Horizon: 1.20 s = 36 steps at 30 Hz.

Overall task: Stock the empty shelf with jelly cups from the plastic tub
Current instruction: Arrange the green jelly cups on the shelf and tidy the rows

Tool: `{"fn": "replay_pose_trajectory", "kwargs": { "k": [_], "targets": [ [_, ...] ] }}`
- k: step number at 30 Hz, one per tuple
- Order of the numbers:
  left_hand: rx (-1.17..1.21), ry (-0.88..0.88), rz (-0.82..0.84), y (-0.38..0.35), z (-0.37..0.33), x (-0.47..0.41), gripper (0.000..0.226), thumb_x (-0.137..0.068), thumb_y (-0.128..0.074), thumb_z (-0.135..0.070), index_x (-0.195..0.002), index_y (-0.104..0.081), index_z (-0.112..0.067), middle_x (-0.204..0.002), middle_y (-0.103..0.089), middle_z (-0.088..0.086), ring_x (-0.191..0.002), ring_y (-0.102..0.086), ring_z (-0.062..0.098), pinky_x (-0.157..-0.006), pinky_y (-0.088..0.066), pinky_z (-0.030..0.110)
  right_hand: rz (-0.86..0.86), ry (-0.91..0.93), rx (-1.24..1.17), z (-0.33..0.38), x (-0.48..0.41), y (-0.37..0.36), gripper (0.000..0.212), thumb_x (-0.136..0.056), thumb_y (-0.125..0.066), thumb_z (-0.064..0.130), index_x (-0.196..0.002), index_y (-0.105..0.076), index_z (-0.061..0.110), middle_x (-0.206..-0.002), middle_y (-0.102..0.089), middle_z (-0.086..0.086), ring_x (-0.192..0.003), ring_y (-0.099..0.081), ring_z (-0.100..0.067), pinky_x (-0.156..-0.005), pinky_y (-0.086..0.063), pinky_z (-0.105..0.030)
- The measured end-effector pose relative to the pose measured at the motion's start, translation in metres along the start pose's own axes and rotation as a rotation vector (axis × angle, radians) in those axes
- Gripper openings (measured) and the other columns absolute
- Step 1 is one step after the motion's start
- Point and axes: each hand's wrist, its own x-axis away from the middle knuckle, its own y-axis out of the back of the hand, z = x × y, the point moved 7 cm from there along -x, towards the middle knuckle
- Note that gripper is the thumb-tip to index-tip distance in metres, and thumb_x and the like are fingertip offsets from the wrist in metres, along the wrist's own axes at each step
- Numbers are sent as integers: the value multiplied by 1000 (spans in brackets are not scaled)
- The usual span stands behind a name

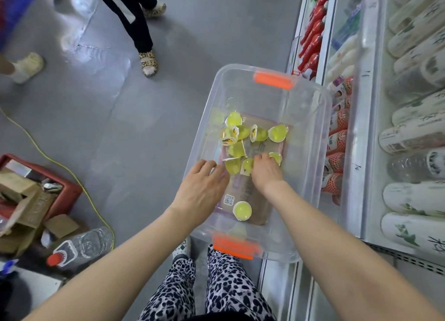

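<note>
Inside tub [323, 137], right hand [266, 170] curls over cups [237, 149], grip hidden; left hand [202, 188] slack-fingered at left wall.

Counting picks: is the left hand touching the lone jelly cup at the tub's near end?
Apart. Head view: the QR-code card shows between left hand and lone jelly cup.
</note>
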Motion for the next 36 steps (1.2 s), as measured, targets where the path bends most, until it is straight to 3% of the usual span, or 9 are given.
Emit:
{"fn": "replay_pose_trajectory", "kwargs": {
  "k": [5, 9, 12, 14, 16, 21, 28, 32, 36],
  "targets": [
    [43, 151, 242, -23, -4, -31, 43, -85, -60, -12, -126, -47, -13, -139, -40, 15, -117, -47, 31, -96, -40, 37, 25, 5, -34, 0, 2, 3, 47, -89, -55, 6, -134, -39, 4, -132, -49, -19, -119, -50, -39, -93, -45, -43],
    [194, 341, 404, -70, 5, -60, 62, -91, -60, -19, -142, -26, -18, -148, -29, 16, -117, -46, 31, -90, -44, 36, -128, -71, -159, -6, 5, 40, 55, -87, -64, 28, -131, -39, 6, -129, -49, -17, -115, -52, -39, -90, -44, -43],
    [321, 393, 461, -100, 3, -76, 64, -94, -58, -25, -146, -20, -21, -153, -20, 24, -118, -49, 34, -93, -44, 38, -278, -37, -207, -9, 15, 67, 56, -82, -65, 23, -129, -40, 6, -124, -45, -17, -109, -53, -40, -90, -43, -41],
    [374, 390, 445, -108, -2, -83, 56, -96, -55, -28, -144, -26, -22, -153, -19, 26, -122, -49, 37, -94, -43, 39, -329, -18, -240, -14, 20, 78, 52, -81, -66, 21, -125, -42, 7, -121, -45, -16, -103, -54, -39, -89, -42, -40],
    [479, 400, 368, -110, -5, -89, 45, -95, -57, -27, -136, -38, -21, -146, -33, 23, -126, -46, 42, -95, -43, 41, -351, -18, -265, -21, 25, 84, 50, -80, -67, 20, -122, -43, 7, -118, -45, -15, -100, -55, -37, -88, -42, -38],
    [556, 382, 344, -117, -13, -89, 25, -91, -57, -12, -114, -50, -16, -119, -48, 16, -101, -53, 35, -79, -45, 39, -422, -15, -319, -28, 43, 93, 47, -82, -67, 23, -123, -45, 14, -111, -47, -12, -96, -53, -32, -84, -43, -36],
    [678, 431, 275, -80, -7, -74, 57, -80, -72, -22, -130, -44, -22, -135, -49, 13, -122, -48, 32, -94, -44, 39, -556, -40, -401, -20, 96, 109, 60, -79, -68, 20, -132, -42, 14, -121, -52, -11, -109, -50, -30, -93, -41, -36],
    [712, 278, 170, -30, -9, -46, 64, -81, -74, -32, -138, -47, -20, -132, -58, 2, -118, -55, 27, -92, -44, 35, -659, -91, -395, -15, 156, 114, 62, -78, -69, 16, -135, -44, 11, -124, -53, -13, -114, -49, -32, -95, -39, -38],
    [713, 131, 79, 18, -19, -7, 63, -82, -73, -37, -136, -50, -16, -131, -58, 6, -113, -57, 29, -95, -42, 37, -797, -204, -387, -12, 233, 112, 55, -77, -60, 30, -128, -50, 11, -119, -55, -11, -110, -50, -31, -93, -43, -42]
  ]
}}
